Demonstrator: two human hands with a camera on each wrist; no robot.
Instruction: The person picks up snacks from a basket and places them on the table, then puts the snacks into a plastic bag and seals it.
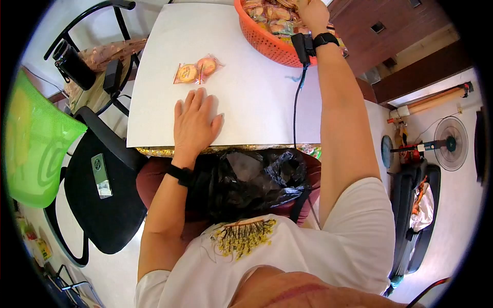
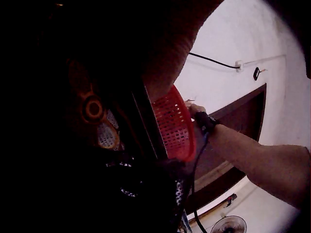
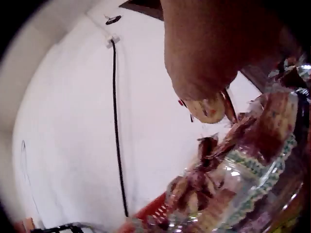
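Two wrapped cookies (image 1: 188, 73) lie side by side on the white tabletop (image 1: 246, 110). Just below them my left hand (image 1: 195, 123) rests palm down with its fingers spread, holding nothing. At the top of the head view, my right hand (image 1: 314, 16) is over an orange-red perforated basket (image 1: 267, 50) filled with packaged snacks (image 1: 280, 26). The right wrist view shows this hand (image 3: 209, 53) pinching a wrapped cookie (image 3: 208, 109) above the heap of packets (image 3: 262, 141); its fingertips are mostly hidden.
A black plastic bag (image 1: 251, 179) lies on the lap against the table's front edge. On the left stand a black chair (image 1: 102, 220) with a phone (image 1: 101, 177) on it, and another seat bearing a black bottle (image 1: 74, 65). A cable (image 1: 295, 110) hangs from the right wrist across the table.
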